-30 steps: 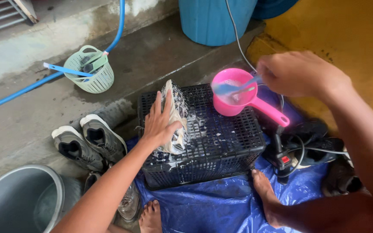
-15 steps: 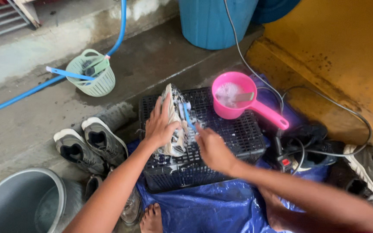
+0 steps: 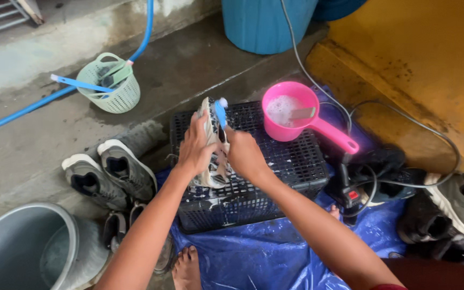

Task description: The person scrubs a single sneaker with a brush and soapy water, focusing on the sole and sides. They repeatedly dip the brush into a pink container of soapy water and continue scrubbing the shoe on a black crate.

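Floor: wet concrete, a blue tarp [image 3: 275,258] under an upturned black crate [image 3: 275,177].
Grey bucket [image 3: 17,252]: lower left corner, water inside.
Blue barrel [image 3: 267,24]: top edge, contents hidden.
Pink dipper [image 3: 291,115]: on the crate's far right corner, holding suds.
Green basket [image 3: 108,86]: far left on the floor, brushes inside.
Shoe [image 3: 210,156]: soapy, stood on edge mid-crate; left hand [image 3: 194,147] clasps it.
Brush [image 3: 220,113]: blue, right hand [image 3: 245,156] clenched round it.
Progress: scrubbing appears midway; grey sneakers [image 3: 108,172] beside the crate look unwashed.
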